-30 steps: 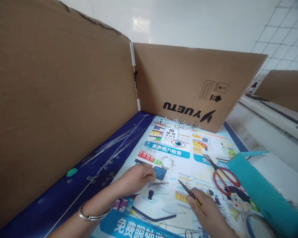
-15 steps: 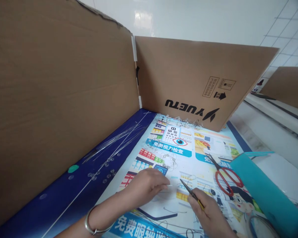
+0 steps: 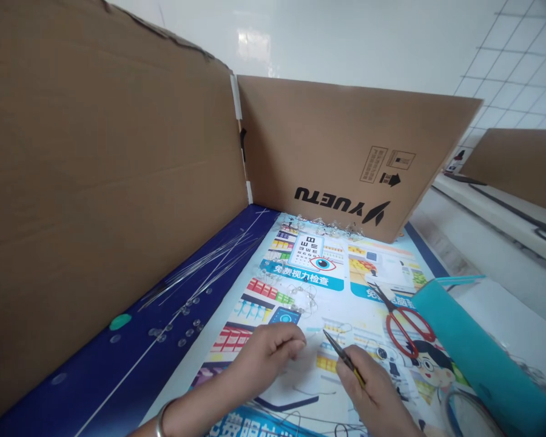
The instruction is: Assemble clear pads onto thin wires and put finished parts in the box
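Note:
My left hand (image 3: 275,352), a bangle on its wrist, is pinched closed over the printed sheet (image 3: 236,303); what it holds is too small to make out. Opposite it, on the right, my right hand (image 3: 373,388) is closed around fine-tipped pliers (image 3: 344,357) with dark jaws and yellow on the handle. Their tip points up and left, a short gap from my left fingertips. Behind the hands lies a ring of clear beads and wire (image 3: 303,298). Loose wires (image 3: 300,419) lie near the front edge.
Red-handled scissors (image 3: 407,328) lie at the right beside a teal folder (image 3: 477,352). Long thin wires (image 3: 204,264), clear discs (image 3: 182,328) and a green piece (image 3: 120,321) are on the blue strip. Cardboard panels (image 3: 346,145) stand at the left and back.
The view has shifted slightly, so most things appear further left. Both hands keep their closed grips, and the pliers are still in my right hand.

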### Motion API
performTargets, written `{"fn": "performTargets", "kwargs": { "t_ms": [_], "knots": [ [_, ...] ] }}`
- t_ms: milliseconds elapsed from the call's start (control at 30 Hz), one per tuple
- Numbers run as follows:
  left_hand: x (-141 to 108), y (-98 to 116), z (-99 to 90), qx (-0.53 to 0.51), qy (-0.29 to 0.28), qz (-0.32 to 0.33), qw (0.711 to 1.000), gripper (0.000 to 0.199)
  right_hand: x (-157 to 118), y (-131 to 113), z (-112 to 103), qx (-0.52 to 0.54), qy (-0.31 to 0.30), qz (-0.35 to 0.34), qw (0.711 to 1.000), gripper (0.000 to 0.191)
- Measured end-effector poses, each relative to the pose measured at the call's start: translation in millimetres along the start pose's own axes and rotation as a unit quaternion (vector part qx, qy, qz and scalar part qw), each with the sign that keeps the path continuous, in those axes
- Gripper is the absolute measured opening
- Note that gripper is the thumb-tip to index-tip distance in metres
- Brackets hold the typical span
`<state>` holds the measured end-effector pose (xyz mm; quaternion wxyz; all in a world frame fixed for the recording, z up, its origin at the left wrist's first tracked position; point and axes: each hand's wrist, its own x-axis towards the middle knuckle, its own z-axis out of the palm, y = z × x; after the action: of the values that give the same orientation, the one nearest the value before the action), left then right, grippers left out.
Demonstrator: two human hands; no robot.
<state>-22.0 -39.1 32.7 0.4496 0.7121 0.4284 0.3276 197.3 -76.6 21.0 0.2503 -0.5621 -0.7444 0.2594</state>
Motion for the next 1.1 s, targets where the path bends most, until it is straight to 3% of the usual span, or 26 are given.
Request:
{"fn": "performTargets", "kwargs": {
  "t_ms": [133, 267, 467, 700, 1100],
  "knots": [
    [-2.6, 0.0, 10.0, -0.125, 0.005, -0.059, 0.990, 0.019, -2.0, -6.0, 0.6, 0.007, -0.020, -0.024, 0.999, 0.024],
    [-4.3, -2.4, 16.2, -0.178, -0.007, -0.059, 0.982, 0.019, -2.8, -7.2, 1.2, -0.015, -0.058, -0.044, 0.997, 0.021],
    [-3.3, -4.7, 19.0, -0.237, -0.006, -0.063, 0.969, 0.018, -3.3, -3.4, 1.2, -0.033, -0.044, -0.055, 0.997, 0.019],
    [-5.4, 1.9, 22.0, -0.251, -0.027, -0.070, 0.965, 0.017, -6.3, -1.3, 3.8, -0.053, -0.023, -0.067, 0.996, 0.018],
    [-6.7, 1.0, 22.9, -0.239, -0.034, -0.083, 0.967, 0.019, -5.4, -1.7, 3.9, -0.115, -0.043, -0.043, 0.992, 0.020]
  ]
}}
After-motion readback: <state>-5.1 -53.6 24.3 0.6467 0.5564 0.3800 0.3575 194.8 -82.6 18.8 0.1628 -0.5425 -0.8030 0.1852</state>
